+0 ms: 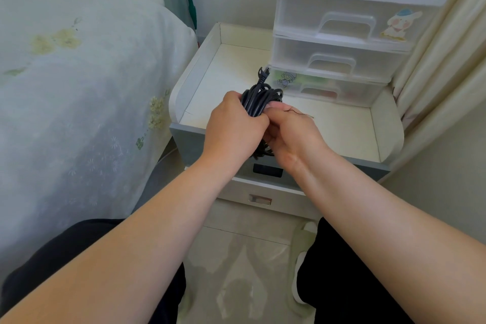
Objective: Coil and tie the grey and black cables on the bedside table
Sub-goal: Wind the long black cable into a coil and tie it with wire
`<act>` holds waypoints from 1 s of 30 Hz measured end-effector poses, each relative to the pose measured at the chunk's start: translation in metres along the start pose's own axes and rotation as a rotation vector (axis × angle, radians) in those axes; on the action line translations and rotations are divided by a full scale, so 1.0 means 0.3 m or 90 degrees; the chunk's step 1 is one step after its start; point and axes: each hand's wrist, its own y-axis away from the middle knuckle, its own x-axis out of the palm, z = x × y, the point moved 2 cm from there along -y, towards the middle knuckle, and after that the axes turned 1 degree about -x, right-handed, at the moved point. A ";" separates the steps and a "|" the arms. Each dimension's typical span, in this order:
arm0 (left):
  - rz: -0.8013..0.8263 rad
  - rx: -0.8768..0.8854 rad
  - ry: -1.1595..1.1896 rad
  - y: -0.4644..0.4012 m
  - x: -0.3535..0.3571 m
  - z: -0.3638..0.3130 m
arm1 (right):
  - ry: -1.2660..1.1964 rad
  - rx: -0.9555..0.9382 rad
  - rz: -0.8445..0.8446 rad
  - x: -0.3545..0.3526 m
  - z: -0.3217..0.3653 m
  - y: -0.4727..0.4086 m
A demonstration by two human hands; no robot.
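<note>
While my left hand (232, 126) clenched the coiled black cable (259, 101) above the white table (349, 134), my right hand (292, 131) pinched a thin wire tie (302, 113) against the smooth, rubbery loops.

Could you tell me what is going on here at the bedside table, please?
A person holds a coiled black cable in both hands above the bedside table. The left hand grips the bundle, its plug sticking up at the top. The right hand holds it from the other side and seems to pinch a thin tie. Whether the tie is fastened cannot be told. A plastic drawer unit stands on the table behind. No grey cable is in view.
</note>
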 end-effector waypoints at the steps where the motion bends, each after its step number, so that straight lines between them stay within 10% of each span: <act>1: 0.012 -0.014 0.007 -0.007 -0.002 0.007 | 0.025 -0.025 -0.002 -0.001 0.000 0.003; 14: 0.210 -0.328 0.303 0.010 -0.004 0.110 | 0.836 -0.476 0.134 -0.021 -0.009 0.011; 30: 0.180 -0.178 0.210 0.036 0.003 0.082 | 0.950 -0.759 0.258 -0.035 0.073 0.015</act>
